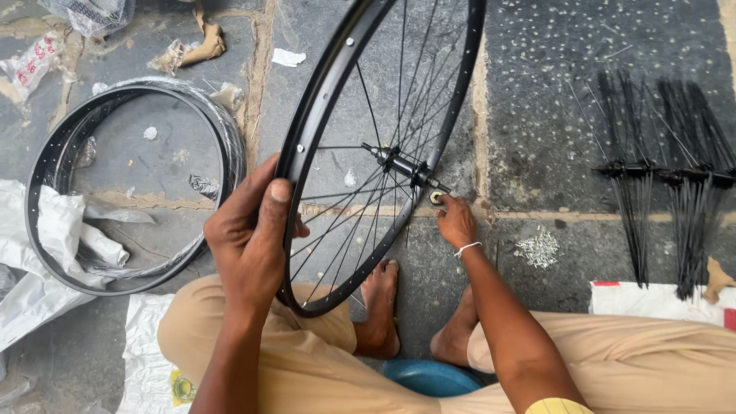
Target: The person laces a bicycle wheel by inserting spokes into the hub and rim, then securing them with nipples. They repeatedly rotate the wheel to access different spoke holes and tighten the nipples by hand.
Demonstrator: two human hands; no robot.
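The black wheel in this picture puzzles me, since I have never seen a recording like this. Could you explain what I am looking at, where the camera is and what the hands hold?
The camera sits on a person's head and looks down at their own two bare hands, knees and feet above a grey stone floor. The left hand grips the rim of a black spoked bicycle wheel, which stands upright on its edge. The right hand is at the end of the wheel's axle, fingers on a small metal nut. To the left lie bare black rims partly in clear plastic wrap. To the right lie bundles of loose black spokes and a small heap of shiny metal bits.
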